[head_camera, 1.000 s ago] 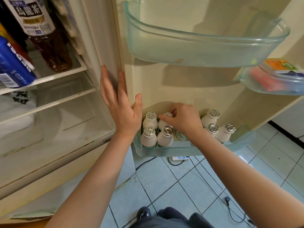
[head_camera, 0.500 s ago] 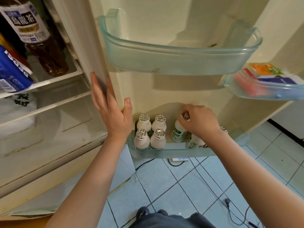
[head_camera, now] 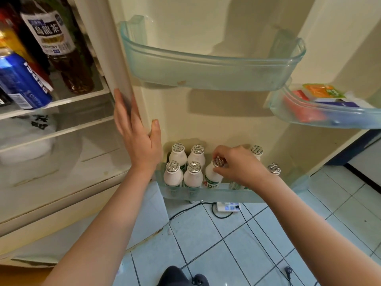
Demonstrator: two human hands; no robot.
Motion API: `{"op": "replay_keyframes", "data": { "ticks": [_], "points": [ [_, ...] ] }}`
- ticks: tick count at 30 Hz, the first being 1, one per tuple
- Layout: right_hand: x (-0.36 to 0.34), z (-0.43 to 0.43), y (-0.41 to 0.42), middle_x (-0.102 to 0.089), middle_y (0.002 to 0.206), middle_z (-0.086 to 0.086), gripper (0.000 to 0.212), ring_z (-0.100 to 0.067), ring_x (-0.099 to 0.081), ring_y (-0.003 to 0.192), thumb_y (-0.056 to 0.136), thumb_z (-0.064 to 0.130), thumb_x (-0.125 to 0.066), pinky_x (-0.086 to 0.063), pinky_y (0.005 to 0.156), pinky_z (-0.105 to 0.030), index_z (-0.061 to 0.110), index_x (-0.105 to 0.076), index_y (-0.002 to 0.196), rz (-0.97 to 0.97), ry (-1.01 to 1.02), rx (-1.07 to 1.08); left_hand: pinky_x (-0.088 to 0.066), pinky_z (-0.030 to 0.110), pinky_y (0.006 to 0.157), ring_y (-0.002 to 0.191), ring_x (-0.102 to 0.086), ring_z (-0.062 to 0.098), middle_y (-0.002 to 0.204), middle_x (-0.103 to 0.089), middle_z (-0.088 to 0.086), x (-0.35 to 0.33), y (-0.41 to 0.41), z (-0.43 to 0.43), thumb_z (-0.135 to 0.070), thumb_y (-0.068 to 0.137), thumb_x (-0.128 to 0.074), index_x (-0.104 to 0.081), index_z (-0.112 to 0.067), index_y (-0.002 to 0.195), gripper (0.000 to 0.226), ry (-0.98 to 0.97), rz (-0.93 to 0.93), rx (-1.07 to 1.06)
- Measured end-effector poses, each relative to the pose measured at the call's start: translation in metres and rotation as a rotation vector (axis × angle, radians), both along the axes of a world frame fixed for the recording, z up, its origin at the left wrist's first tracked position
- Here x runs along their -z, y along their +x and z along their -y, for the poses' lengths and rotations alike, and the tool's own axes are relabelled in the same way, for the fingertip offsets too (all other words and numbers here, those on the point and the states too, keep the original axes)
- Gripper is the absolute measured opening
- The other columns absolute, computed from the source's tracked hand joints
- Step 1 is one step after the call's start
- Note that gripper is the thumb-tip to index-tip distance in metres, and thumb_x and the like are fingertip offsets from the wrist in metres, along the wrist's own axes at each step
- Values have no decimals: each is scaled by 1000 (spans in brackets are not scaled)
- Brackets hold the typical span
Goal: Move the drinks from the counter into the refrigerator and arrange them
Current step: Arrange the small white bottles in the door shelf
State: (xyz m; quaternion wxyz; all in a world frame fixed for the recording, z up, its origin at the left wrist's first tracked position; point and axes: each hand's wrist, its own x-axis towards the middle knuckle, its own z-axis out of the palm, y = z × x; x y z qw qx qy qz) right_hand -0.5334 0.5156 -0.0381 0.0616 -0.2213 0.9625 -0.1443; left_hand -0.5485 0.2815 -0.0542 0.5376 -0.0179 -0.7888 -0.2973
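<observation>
While the left hand [head_camera: 138,141] lies flat on the fridge door [head_camera: 216,120], the right hand [head_camera: 239,166] pinches a bottle [head_camera: 212,177] mid-arranging, likely needing to stand beside the other bottles [head_camera: 192,178].

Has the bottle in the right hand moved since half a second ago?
Yes: the bottle shifted left and toward the shelf front, nearer the four standing bottles.

The big tea bottle [head_camera: 61,52] on the fridge shelf [head_camera: 72,101] has a dark label reading 烏龍茶, with SUNTORY in small letters below it. The small white bottle [head_camera: 213,176], third from the left in the front row of the lowest door shelf [head_camera: 206,195], shows a large letter D low on its front. The blue can [head_camera: 22,83] carries white letters, too skewed to read. Black characters on the white bag [head_camera: 39,124] are blurred
</observation>
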Motion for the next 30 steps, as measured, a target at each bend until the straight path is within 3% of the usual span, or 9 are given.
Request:
{"op": "replay_keyframes", "data": {
  "ticks": [5, 13, 23, 30],
  "points": [
    [1, 0, 7, -66, 92, 1, 30, -20, -58, 83, 84, 29, -67, -36, 65, -26, 24, -58, 112, 22, -35, -61, -18, 38, 113, 138, -24, 32, 147, -24, 35, -2, 3, -4, -30, 93, -40, -29, -8, 141, 55, 6, 10, -9],
    [0, -2, 7, -50, 81, 13, 30, -10, -45, 74, 85, 29, -66, -32, 64, -24, 27, -57, 114, 24, -25, -101, -15, 35, 114, 138, -23, 32, 148, -24, 34, -3, 4, -4, -30, 93, -39, -30, -7, 141, 55, 1, 19, -22],
    [3, -4, 12, -66, 95, 5, 33, -16, -58, 84, 83, 29, -66, -40, 67, -27, 28, -57, 115, 0, -48, -76, -17, 37, 113, 137, -25, 33, 148, -26, 32, -4, 6, -5, -31, 92, -39, -32, -8, 141, 54, -2, 18, -36],
    [8, -5, 18, -69, 102, 1, 40, -21, -63, 96, 81, 29, -67, -51, 81, -36, 26, -57, 119, -13, -100, -46, -15, 35, 115, 138, -25, 33, 149, -25, 32, -3, 6, -4, -30, 92, -40, -32, -8, 141, 55, -8, 22, -36]
  ]
}}
